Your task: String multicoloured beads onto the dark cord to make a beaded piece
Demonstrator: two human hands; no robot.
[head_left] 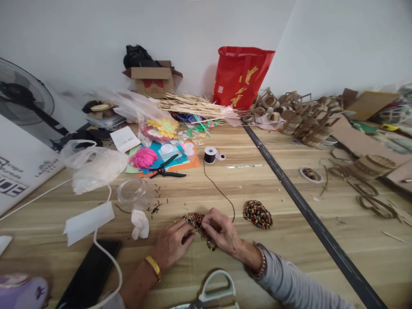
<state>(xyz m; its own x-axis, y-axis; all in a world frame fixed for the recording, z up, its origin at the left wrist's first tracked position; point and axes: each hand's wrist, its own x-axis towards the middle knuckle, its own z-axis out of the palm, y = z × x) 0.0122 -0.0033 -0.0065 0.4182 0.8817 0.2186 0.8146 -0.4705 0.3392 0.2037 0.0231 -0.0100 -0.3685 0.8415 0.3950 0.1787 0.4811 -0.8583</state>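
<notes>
Small multicoloured beads [193, 219] lie bunched on the wooden table between my two hands, with a short beaded end hanging toward me. My left hand [172, 243], with a gold bracelet at the wrist, curls its fingers and thumb at the left edge of the bunch. With thumb and forefinger pinched, my right hand [223, 232] holds the strand on the other side; its fingertips partly cover the beads. A second heap of bead strands [258, 214] rests to the right. From a spool of black cord [210, 156], one line runs down to behind my right hand.
Green-handled scissors [218, 288] lie nearest me, a black phone [92, 274] to the left. Further off are pliers [167, 168], a clear round container [131, 191], pink yarn [143, 158] and a red bag [241, 79]. A dark strip [283, 174] crosses the table; wooden baskets [370, 165] stand right.
</notes>
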